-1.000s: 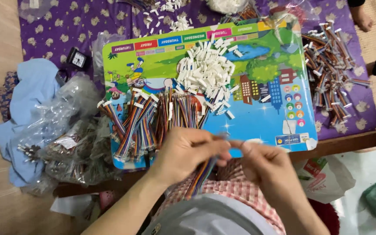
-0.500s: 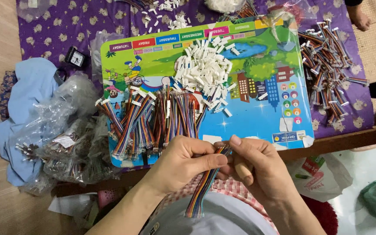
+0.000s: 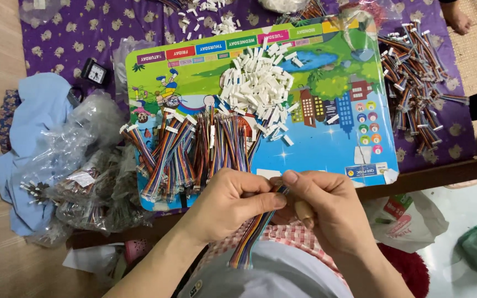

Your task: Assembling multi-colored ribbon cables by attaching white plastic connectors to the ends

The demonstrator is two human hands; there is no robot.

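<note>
My left hand and my right hand meet over the near edge of a colourful picture board. Both pinch the top end of a rainbow ribbon cable that hangs down toward my lap. The cable's end is hidden between my fingertips. Just beyond my left hand lies a row of multicoloured wire bundles with white ends. A heap of small white plastic connectors sits in the middle of the board.
A pile of finished wire bundles lies on the purple cloth at right. Clear plastic bags of parts and a blue cloth lie at left. A small black clock stands near the board. A person's foot shows top right.
The view has shifted slightly. My hands stay together on the ribbon cable, with the fingers working at its top end; the cable hangs a little further left.
</note>
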